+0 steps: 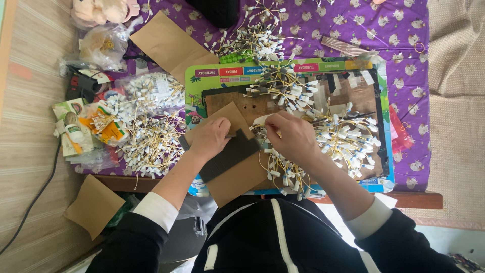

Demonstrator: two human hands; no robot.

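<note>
Looking down, we see the low table (419, 199) under its purple cloth, heaps of yellow wires with white connectors (348, 139) to the right and far side. Near centre lies a brown card (237, 177) crossed by a dark strip (236, 154), its long axis running near-left to far-right. Our left hand (209, 139) presses closed on the strip's far-left part. Our right hand (293, 136), just right of the strip, pinches one wire.

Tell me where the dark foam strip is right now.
The dark foam strip lies across a brown cardboard piece at the table's near edge, centre of the head view, under the left hand and just left of the right hand.
</note>
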